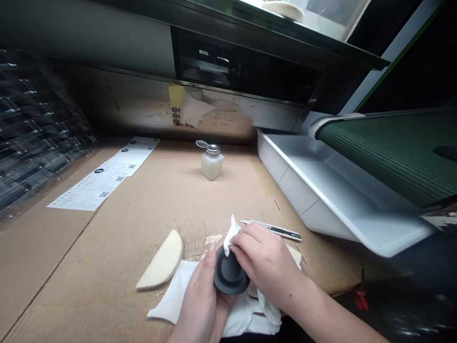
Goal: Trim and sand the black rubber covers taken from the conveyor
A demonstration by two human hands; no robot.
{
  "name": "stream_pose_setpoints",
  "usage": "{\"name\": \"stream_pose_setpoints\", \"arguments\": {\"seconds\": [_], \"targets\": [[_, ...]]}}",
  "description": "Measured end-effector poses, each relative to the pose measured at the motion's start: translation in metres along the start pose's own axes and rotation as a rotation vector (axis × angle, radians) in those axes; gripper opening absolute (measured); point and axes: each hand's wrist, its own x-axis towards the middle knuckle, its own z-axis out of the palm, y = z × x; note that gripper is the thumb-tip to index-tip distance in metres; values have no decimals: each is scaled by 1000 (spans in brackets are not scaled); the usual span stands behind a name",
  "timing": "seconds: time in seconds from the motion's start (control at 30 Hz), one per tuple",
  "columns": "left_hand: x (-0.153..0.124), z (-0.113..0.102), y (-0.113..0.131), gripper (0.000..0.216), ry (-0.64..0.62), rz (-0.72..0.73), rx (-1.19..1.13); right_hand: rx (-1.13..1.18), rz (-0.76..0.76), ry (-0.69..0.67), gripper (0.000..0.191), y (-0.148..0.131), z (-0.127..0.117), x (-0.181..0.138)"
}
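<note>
My left hand [202, 297] is wrapped round a dark grey round rubber part [230, 275], with the thumb along its left side. My right hand [262, 259] pinches a small white cloth wipe [232, 233] and presses it against the top of that part. Both hands are low in the middle of the view, above a larger white cloth [178, 297] lying on the cardboard-covered bench [107, 267]. A cream half-round pad [163, 261] lies just left of my hands.
A small white dispenser bottle [212, 162] with a metal flip lid stands further back. A slim utility knife [274, 229] lies right of my hands. A white tray [321, 190] and green conveyor belt [389, 152] fill the right. Printed sheets [107, 178] lie left, beside dark stacked trays [32, 133].
</note>
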Motion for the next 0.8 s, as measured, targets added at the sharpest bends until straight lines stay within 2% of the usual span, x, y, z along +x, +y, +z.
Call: {"name": "stream_pose_setpoints", "arguments": {"seconds": [0.1, 0.2, 0.27, 0.33, 0.4, 0.43, 0.47, 0.5, 0.57, 0.63, 0.7, 0.8], "targets": [[0, 1, 3, 32, -5, -24, 54, -80, 24, 9, 23, 7, -8, -4], [-2, 0, 6, 39, -25, -56, 107, -209, 49, 98, 17, 24, -37, -5], [-2, -1, 7, 42, -55, -66, 112, -344, 43, 259, 12, 37, -65, -2], [-2, -4, 8, 43, -102, -82, 92, -495, 14, 490, 10, 46, -90, 5], [0, -8, 7, 44, -165, -99, 61, -623, -25, 685, 9, 53, -101, 16], [1, -10, 6, 45, -197, -101, 49, -666, -26, 713, 10, 56, -99, 22], [1, -12, 5, 45, -227, -96, 45, -686, -3, 665, 12, 60, -92, 28], [2, -15, 4, 44, -253, -81, 51, -686, 37, 557, 15, 65, -80, 34], [3, -20, 1, 44, -298, -32, 83, -623, 141, 227, 20, 77, -50, 42], [4, -24, -1, 51, -337, 30, 130, -563, 171, 38, 21, 91, -19, 44], [5, -27, -3, 59, -365, 84, 181, -517, 179, -34, 20, 99, -1, 40], [4, -29, -5, 62, -380, 111, 257, -436, 202, -66, 17, 97, -2, 27]]}}
